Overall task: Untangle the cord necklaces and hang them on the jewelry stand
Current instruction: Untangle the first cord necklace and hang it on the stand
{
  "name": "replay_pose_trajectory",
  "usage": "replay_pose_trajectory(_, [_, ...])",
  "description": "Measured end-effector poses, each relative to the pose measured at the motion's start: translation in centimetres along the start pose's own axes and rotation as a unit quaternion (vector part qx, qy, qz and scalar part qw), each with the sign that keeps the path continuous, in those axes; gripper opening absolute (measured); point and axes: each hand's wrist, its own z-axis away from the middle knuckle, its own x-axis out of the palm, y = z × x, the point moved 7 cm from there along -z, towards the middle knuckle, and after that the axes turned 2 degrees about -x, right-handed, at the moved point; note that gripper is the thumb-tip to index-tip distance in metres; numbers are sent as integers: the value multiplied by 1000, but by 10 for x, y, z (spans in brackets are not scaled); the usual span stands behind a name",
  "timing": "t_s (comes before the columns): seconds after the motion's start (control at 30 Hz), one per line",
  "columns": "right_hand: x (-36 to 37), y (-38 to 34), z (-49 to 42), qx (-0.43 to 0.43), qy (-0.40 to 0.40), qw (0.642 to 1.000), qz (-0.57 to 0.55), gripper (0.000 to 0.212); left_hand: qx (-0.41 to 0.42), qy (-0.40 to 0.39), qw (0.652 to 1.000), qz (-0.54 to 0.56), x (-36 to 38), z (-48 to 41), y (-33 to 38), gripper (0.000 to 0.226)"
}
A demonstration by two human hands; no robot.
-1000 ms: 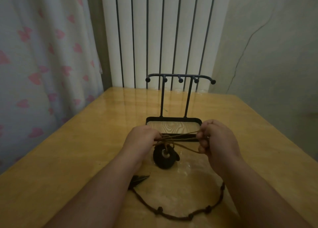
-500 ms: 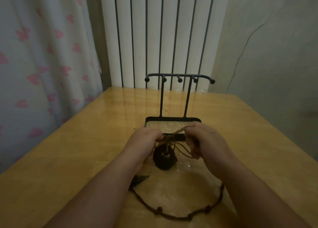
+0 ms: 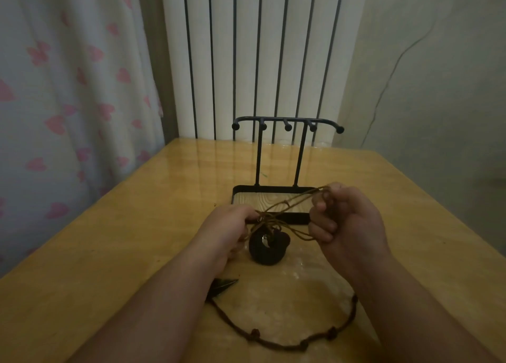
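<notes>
Two bare hands work at the middle of a wooden table (image 3: 115,253), just in front of a black jewelry stand (image 3: 286,154) whose hooks are all empty. The left hand (image 3: 227,229) pinches a snarl of tan cord (image 3: 287,208); the right hand (image 3: 347,223) is curled closed around its loops, drawing strands up and apart. A dark round pendant (image 3: 268,249) hangs from the snarl, resting on the table. A second, beaded cord necklace (image 3: 301,343) lies loose near the table's near edge. Pulling harder could cinch the knot tighter, or drag the pendant into the stand's tray.
</notes>
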Motion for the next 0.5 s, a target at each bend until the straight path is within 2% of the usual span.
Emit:
replay_pose_trajectory(0.1, [-4,-1,-1,-7,28,993,118,17,-38,-18,998,40,0,1,-6,27])
replay_pose_trajectory(0.2, [-8,-3,0,-10,54,965,255,17,-27,-27,999,26,2,2,-5,20])
replay_pose_trajectory(0.23, [-8,-4,0,-16,54,941,334,19,-22,-29,999,19,3,2,-4,18])
replay_pose_trajectory(0.3, [-7,-1,-2,-37,48,869,491,18,-16,-27,999,7,3,2,-3,17])
replay_pose_trajectory(0.37, [-3,5,-4,-52,27,823,565,12,-8,-30,1000,3,5,2,-1,17])
replay_pose_trajectory(0.4, [-1,8,-4,-54,13,817,574,13,-5,-34,999,2,6,2,-1,17])
replay_pose_trajectory(0.5, [3,13,-4,-45,-11,835,548,27,0,-36,999,2,7,2,-1,17])
